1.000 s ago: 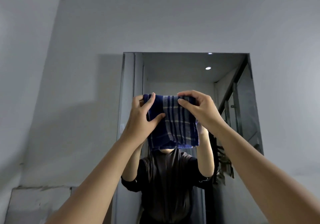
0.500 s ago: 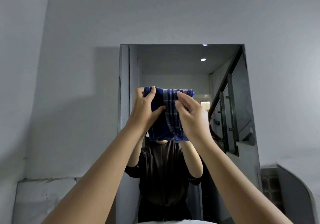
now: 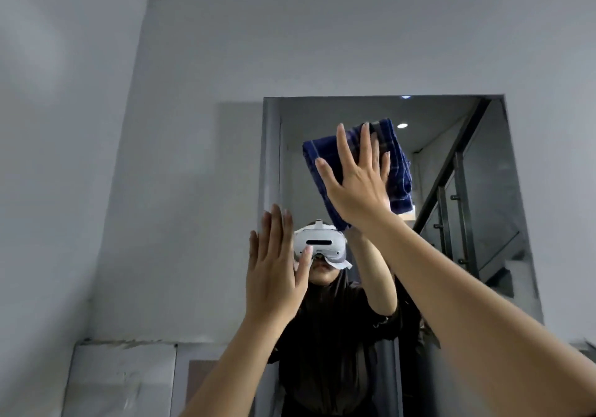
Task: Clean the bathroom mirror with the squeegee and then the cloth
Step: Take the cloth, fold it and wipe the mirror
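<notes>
Far left: grey wall, bare, with a pale panel low down, its top edge chipped.

Left hand: raised, flat, fingers straight and close together, palm toward the mirror near its left edge. Grasping nothing. Contact with the glass: cannot tell.

Mirror: mounted on the grey wall, upright rectangle, left border just behind the left hand. Reflected in it: a person in a dark top, a white headset over the eyes, one arm lifted toward the cloth.

Cloth: dark blue with paler stripes, folded into a thick pad, tilted with its right corner highest. Located in the upper middle of the mirror, pressed flat against the glass under the right hand.

Right hand: open, fingers spread and extended, palm flat on the cloth. No pinch, no curl around an edge; cloth pinned by pressure only. Lower left corner of cloth showing below the wrist, right edge showing past the fingers.

Right of the hand, in the reflection: two ceiling lights, a dark stair rail rising on a diagonal with glass panels beneath.

Squeegee: out of view.
</notes>
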Demonstrator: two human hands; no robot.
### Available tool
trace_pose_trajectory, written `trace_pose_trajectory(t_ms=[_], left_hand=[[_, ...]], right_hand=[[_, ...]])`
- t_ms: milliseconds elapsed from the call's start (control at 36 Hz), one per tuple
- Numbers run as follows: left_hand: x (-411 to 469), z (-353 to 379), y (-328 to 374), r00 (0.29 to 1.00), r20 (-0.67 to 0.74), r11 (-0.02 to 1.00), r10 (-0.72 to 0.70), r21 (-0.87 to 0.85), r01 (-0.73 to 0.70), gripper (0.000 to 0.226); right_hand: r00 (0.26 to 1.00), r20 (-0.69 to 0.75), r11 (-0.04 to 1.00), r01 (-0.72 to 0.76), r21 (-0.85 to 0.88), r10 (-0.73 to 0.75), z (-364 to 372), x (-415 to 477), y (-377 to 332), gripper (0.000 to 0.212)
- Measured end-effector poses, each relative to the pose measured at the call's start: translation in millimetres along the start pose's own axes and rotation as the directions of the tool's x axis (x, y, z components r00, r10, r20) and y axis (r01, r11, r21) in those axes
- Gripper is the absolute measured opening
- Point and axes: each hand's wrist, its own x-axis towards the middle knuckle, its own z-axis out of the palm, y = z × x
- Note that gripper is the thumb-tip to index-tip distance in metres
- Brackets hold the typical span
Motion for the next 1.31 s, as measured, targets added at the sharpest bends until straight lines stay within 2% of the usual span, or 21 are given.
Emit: trace_pose_trajectory(t_ms=[167,306,389,500,583,694,833,944,1028,1111,1194,1306], left_hand=[[-2,6,1,0.999,-0.051,0.999,0.007,0.048,-0.004,0.063],[-2,7,1,0.998,-0.069,0.997,0.01,0.073,-0.005,0.063],[-1,8,1,0.997,-0.079,0.997,0.025,0.077,-0.019,0.064],[-1,8,2,0.996,-0.088,0.997,0.026,0.08,-0.019,0.063],[-2,8,1,0.996,-0.088,0.996,0.024,0.083,-0.016,0.064],[-2,10,1,0.997,-0.078,0.996,0.029,0.083,-0.022,0.064],[0,5,1,0.995,-0.091,0.999,0.046,0.034,-0.043,0.063],[19,-9,-2,0.987,-0.14,0.996,0.073,-0.048,-0.081,0.055],[48,-23,-7,0.981,-0.131,0.988,0.146,-0.038,-0.152,0.052],[81,-32,-17,0.971,-0.118,0.977,0.21,0.05,-0.206,0.048],[106,-41,-25,0.969,-0.107,0.971,0.224,0.112,-0.212,0.047],[114,-49,-33,0.956,-0.057,0.954,0.286,0.107,-0.279,0.05]], right_hand=[[0.976,0.036,0.966,0.218,-0.138,-0.215,13,46,-35,0.062],[0.871,0.198,0.832,0.488,-0.263,-0.449,21,69,-66,0.061],[0.842,0.22,0.786,0.539,-0.302,-0.493,18,76,-63,0.06],[0.898,0.128,0.849,0.441,-0.292,-0.422,-1,79,-30,0.06],[0.956,0.022,0.911,0.285,-0.299,-0.292,-24,76,14,0.059],[0.986,-0.122,0.953,0.076,-0.293,-0.116,-58,58,79,0.058],[0.94,-0.289,0.947,-0.246,-0.204,0.182,-79,13,131,0.06],[0.881,-0.358,0.924,-0.367,-0.109,0.309,-73,-15,136,0.058],[0.863,-0.358,0.911,-0.407,-0.074,0.357,-56,-32,126,0.058],[0.866,-0.358,0.917,-0.395,-0.061,0.349,-37,-47,105,0.057],[0.887,-0.347,0.936,-0.346,-0.064,0.304,-18,-56,77,0.056],[0.928,-0.301,0.962,-0.258,-0.092,0.22,10,-62,39,0.06]])
